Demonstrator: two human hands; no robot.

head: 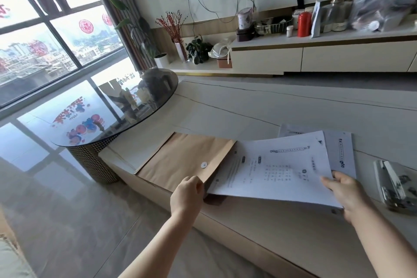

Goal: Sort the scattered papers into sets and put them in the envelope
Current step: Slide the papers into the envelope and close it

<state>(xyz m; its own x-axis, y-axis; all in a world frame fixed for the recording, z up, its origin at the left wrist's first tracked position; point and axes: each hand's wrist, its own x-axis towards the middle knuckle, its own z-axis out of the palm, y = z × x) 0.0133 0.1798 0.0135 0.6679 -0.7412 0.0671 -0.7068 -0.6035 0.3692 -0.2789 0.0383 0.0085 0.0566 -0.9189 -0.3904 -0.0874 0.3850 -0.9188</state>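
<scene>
the left hand [187,192] pinches the envelope [187,158] mouth on the worktop [259,106]; the right hand [345,192] grips the paper set [277,167], its edge entering. slack sheets could buckle at the lip.

Just the one camera, strapped to my head — wide-angle, tilted forward and down over my forearms at the low table [259,106] right in front of me. It's near enough that the tabletop fills the lower frame, with the window [45,29] off left — there's no second view.
</scene>
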